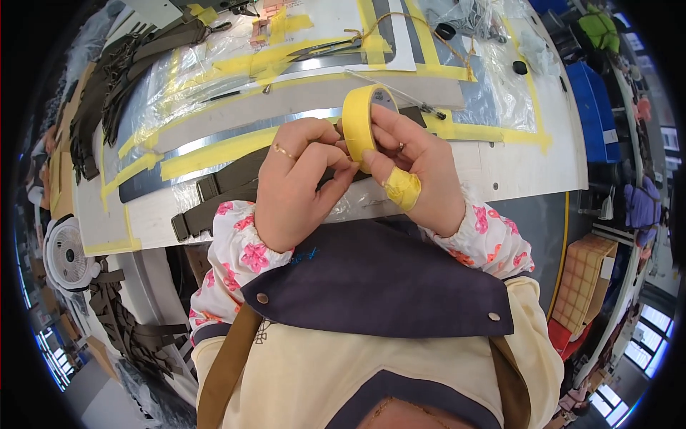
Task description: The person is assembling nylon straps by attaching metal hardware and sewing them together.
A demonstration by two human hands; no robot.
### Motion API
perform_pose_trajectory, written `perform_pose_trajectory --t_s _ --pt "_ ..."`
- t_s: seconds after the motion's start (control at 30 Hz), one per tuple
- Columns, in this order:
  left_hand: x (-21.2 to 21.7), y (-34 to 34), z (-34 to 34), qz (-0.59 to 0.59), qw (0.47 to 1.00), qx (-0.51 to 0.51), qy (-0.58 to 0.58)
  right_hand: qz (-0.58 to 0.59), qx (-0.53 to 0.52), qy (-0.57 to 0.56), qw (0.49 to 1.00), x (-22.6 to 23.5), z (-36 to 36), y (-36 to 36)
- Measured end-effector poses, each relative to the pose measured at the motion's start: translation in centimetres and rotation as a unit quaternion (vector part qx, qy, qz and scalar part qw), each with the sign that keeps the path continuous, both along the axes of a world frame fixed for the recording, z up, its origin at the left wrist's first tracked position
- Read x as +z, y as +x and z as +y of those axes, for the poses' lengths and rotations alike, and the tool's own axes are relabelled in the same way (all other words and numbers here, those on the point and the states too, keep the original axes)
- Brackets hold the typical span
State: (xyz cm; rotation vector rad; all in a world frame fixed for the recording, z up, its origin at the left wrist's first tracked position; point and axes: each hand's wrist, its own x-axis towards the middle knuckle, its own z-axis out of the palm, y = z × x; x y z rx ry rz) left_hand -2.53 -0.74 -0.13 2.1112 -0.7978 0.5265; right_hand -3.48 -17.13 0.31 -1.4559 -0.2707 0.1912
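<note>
Holding a yellow tape roll (359, 123) upright on edge above the bench (529, 154), the right hand (418, 168) keeps its grip pinched on the roll's rim, thumb taped yellow. Beside it, the left hand (300, 175) curls, fingertips pressed against the roll's face.

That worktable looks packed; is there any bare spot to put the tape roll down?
Bare white table shows right of the right hand, below the yellow taped line. The top, with scissors and plastic bags, is crowded; dark straps fill the left.
</note>
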Motion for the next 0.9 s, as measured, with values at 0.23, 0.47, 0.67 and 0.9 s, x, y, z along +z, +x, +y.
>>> perform_pose_trajectory --t_s 0.23,0.47,0.67,0.9 --pt "-0.9 -0.4 -0.6 -0.025 0.999 0.012 -0.045 0.023 -0.011 0.022 0.999 -0.2 0.3 -0.2" --pt "-0.8 -1.1 -0.6 0.023 0.999 0.007 -0.024 -0.027 -0.038 0.027 0.999 -0.5 0.8 -0.3" --pt "0.0 -1.0 -0.5 0.058 0.992 0.046 -0.099 -0.033 -0.010 0.007 0.999 -0.1 0.5 0.0" --pt "0.2 -0.2 0.5 0.106 0.987 0.078 -0.090 -0.028 -0.001 -0.010 1.000 -0.4 0.6 -0.6"
